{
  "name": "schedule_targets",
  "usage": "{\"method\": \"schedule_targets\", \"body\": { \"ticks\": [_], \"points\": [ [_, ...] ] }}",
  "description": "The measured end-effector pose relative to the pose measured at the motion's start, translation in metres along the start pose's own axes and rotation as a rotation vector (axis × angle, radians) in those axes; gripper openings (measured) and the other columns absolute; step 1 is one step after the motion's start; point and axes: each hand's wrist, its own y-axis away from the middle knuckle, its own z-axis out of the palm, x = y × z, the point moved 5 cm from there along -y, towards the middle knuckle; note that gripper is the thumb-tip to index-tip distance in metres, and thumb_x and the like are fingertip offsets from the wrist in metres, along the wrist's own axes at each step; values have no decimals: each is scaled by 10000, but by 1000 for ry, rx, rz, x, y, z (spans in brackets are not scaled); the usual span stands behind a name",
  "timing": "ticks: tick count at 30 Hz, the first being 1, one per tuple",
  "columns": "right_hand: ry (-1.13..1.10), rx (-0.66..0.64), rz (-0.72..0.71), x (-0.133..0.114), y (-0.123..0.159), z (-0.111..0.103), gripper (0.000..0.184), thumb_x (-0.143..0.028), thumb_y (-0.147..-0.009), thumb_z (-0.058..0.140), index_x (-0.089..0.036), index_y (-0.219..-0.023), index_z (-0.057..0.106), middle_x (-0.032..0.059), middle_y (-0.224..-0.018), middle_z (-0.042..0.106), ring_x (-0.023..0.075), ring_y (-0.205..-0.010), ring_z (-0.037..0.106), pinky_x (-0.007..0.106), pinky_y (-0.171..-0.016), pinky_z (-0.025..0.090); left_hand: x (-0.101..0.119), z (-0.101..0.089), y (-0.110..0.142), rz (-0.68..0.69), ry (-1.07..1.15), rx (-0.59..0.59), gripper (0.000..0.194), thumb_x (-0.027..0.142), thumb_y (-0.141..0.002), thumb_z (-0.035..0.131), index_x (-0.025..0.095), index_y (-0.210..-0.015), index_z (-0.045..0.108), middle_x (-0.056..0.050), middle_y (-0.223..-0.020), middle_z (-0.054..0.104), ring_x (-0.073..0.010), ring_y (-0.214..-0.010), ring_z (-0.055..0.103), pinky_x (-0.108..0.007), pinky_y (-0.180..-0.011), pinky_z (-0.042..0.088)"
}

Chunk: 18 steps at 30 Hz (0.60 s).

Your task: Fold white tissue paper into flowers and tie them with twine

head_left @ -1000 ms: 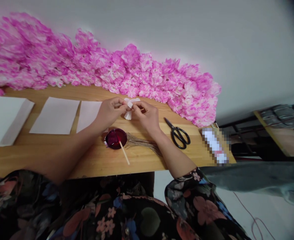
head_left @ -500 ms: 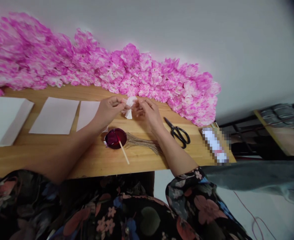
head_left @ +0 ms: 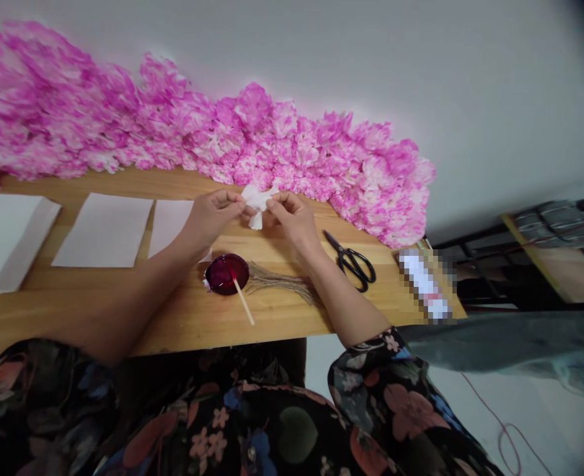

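My left hand and my right hand meet above the wooden table, both pinched on a small white paper flower held between them. Its white folds stick up between my fingertips. Just below my hands stands a small dish of dark red dye with a wooden stick resting in it. A bundle of brown twine lies beside the dish, under my right wrist.
A long heap of pink paper flowers lines the wall. White paper sheets lie at the left. Black scissors and a blurred white tube lie at the right. Dark shelving stands past the table's end.
The white paper flower has been lifted slightly and its folds are spread wider between my fingertips; my hands have shifted a little upward and stay pinched on it.
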Motion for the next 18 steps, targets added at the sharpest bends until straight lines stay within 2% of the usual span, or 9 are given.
{"method": "schedule_targets", "body": {
  "ticks": [4,7,10,13,18],
  "points": [
    [-64,49,38,0,1,-3,241,-440,-843,734,-216,-889,658,-9,-874,678,114,-763,609,237,-671,540,-5,-4,-5,-21,36,14,116,301,-791,676,185,-780,670,-50,-796,781,-167,-711,700,-321,-790,586],
    [-70,64,28,1,0,-4,236,-424,-839,750,-211,-905,672,-14,-847,697,108,-736,615,228,-657,542,3,-6,-3,56,-140,69,100,295,-801,664,197,-784,665,-30,-784,753,-158,-715,664,-285,-734,539],
    [-49,54,9,3,-1,-2,217,-383,-855,732,-211,-986,710,-11,-859,733,109,-727,638,237,-673,549,18,-5,4,177,-349,123,144,349,-833,684,210,-873,692,-11,-793,729,-159,-735,629,-271,-700,487],
    [11,16,-1,4,-1,0,241,-384,-887,686,-220,-1054,744,13,-932,769,126,-759,672,263,-704,565,28,-4,9,221,-436,109,235,434,-876,678,217,-959,710,-6,-795,721,-164,-724,601,-276,-680,453],
    [109,-8,-98,-4,4,6,235,-366,-901,657,-224,-1046,776,34,-1019,800,158,-853,717,283,-747,578,29,-2,9,218,-487,61,252,447,-938,607,217,-924,707,0,-741,704,-168,-675,586,-295,-678,432]
  ]
}}
